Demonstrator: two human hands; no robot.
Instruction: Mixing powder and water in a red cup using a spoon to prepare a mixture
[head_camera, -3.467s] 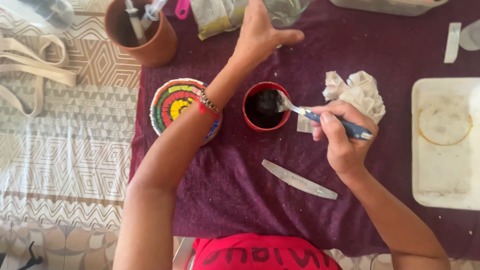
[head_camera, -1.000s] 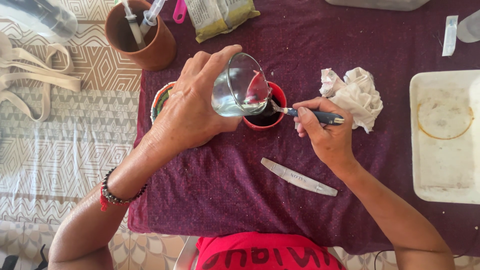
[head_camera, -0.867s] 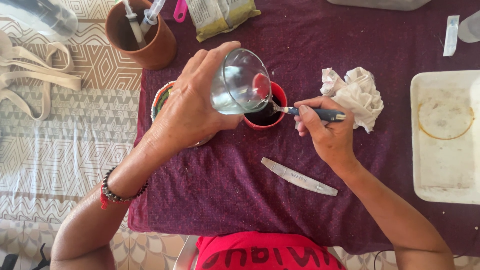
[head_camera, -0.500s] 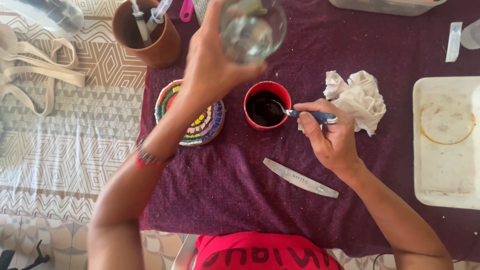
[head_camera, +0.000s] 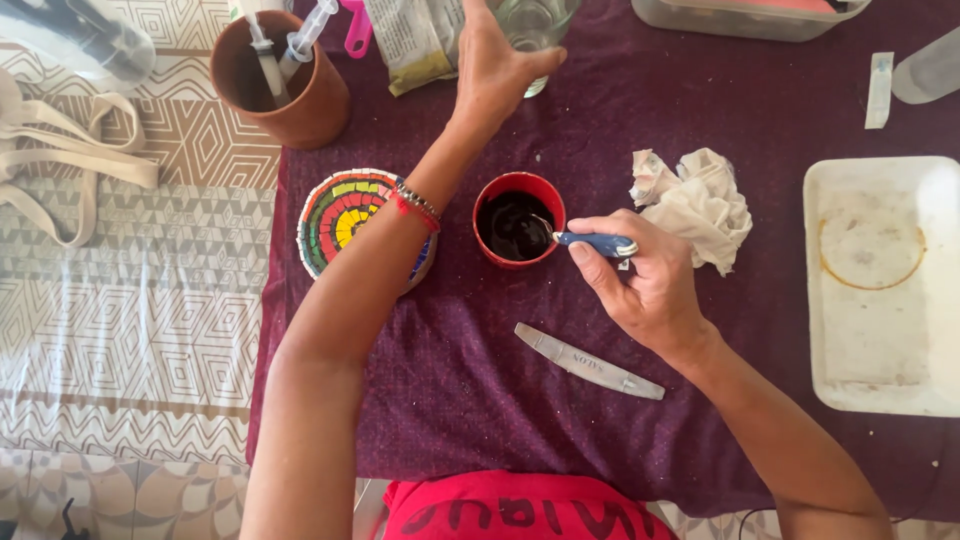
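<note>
Glass (head_camera: 530, 30) now set down, left hand (head_camera: 495, 65) still curled around it; right hand (head_camera: 640, 280) pinching spoon (head_camera: 590, 242), bowl dipped in red cup (head_camera: 518, 220) beyond fingertips.

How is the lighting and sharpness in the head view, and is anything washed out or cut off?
Head view: even, soft daylight with faint shadows; the white tray at the right edge is nearly overexposed. The right hand, its blue-handled spoon and the red cup are sharp. The left hand and the glass it grips are slightly soft and cropped by the top edge.
</note>
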